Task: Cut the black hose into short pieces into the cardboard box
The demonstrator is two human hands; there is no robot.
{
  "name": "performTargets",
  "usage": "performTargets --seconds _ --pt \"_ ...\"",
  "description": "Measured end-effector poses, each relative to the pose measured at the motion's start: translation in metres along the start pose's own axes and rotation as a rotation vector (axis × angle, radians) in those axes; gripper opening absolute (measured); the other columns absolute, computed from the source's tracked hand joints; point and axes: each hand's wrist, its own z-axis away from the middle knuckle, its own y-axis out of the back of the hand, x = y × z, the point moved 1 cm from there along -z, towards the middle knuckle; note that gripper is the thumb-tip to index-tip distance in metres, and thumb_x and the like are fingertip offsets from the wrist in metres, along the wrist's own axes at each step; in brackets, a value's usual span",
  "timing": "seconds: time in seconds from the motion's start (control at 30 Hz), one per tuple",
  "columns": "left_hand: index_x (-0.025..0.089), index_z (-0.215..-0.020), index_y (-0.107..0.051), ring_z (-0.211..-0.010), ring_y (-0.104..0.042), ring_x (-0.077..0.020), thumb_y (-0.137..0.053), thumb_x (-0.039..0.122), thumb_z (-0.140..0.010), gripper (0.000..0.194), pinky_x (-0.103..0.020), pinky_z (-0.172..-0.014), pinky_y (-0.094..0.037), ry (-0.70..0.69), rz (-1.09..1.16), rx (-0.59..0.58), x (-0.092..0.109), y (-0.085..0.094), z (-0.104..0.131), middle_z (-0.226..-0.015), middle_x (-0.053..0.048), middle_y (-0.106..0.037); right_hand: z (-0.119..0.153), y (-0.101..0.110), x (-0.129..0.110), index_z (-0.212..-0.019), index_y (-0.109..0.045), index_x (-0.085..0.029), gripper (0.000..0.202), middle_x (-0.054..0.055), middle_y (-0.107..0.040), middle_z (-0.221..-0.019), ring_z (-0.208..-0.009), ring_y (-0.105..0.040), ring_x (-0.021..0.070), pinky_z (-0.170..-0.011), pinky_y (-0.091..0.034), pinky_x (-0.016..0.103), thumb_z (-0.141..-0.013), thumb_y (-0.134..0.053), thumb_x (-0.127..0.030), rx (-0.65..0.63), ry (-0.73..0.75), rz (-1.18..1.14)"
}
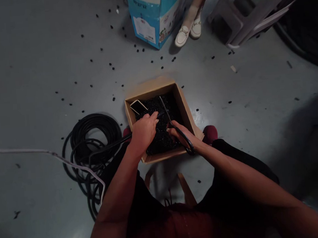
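Over a cardboard box (185,106) on the floor, my left hand (145,131) is closed on a black hose (126,137). The hose runs back to a large coil (104,128) at the left. My right hand (180,132) grips scissors (166,109) with a dark handle, their blades pointing away from me close to the hose end. Whether the blades touch the hose I cannot tell. Small black pieces (160,139) fill the box, and a dark flat rectangle with a pale edge (139,107) lies in its far left corner.
Small black bits lie scattered on the grey floor (37,106). A blue and white carton (145,21), another person's shoes (183,35) and a plastic stool (234,21) are beyond the box. A pale cord (69,162) crosses at left.
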Motion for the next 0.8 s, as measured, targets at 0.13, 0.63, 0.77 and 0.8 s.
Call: performTargets --seconds 0.13,0.63,0.77,0.8 --pt "0.026 -0.137 -0.053 -0.093 -0.068 -0.0221 -0.036 0.032 -0.102 0.039 -0.029 -0.072 -0.048 -0.015 -0.018 -0.045 -0.004 -0.001 -0.001 -0.108 -0.008 -0.068 0.0 -0.005 0.005 -0.093 -0.047 -0.023 0.02 -0.006 -0.046 -0.062 -0.054 -0.047 0.0128 -0.05 -0.04 0.025 -0.082 -0.049 -0.039 -0.031 -0.032 -0.027" --pt "0.021 -0.12 -0.064 -0.094 -0.069 -0.027 -0.038 0.023 -0.099 0.034 -0.034 -0.075 -0.051 -0.049 -0.078 -0.164 -0.011 -0.002 -0.002 -0.105 -0.013 -0.068 0.008 -0.027 0.021 -0.083 -0.043 -0.024 0.021 -0.008 -0.042 -0.053 -0.04 -0.04 0.0091 -0.036 -0.035 0.021 -0.08 -0.052 -0.043 -0.077 -0.145 -0.211" --pt "0.022 -0.119 -0.065 -0.095 -0.069 -0.027 -0.039 0.023 -0.098 0.033 -0.033 -0.075 -0.051 -0.073 -0.074 -0.17 -0.012 -0.003 -0.003 -0.105 -0.013 -0.069 0.01 -0.025 0.022 -0.08 -0.041 -0.023 0.025 -0.008 -0.046 -0.054 -0.037 -0.042 0.0085 -0.034 -0.035 0.021 -0.082 -0.054 -0.044 -0.108 -0.149 -0.216" --pt "0.022 -0.119 -0.065 -0.095 -0.069 -0.0269 -0.04 0.024 -0.099 0.033 -0.033 -0.076 -0.051 -0.077 -0.069 -0.171 -0.012 -0.003 -0.003 -0.105 -0.012 -0.069 0.01 -0.025 0.022 -0.08 -0.042 -0.023 0.025 -0.008 -0.047 -0.054 -0.037 -0.042 0.0084 -0.033 -0.035 0.021 -0.083 -0.055 -0.044 -0.105 -0.156 -0.232"
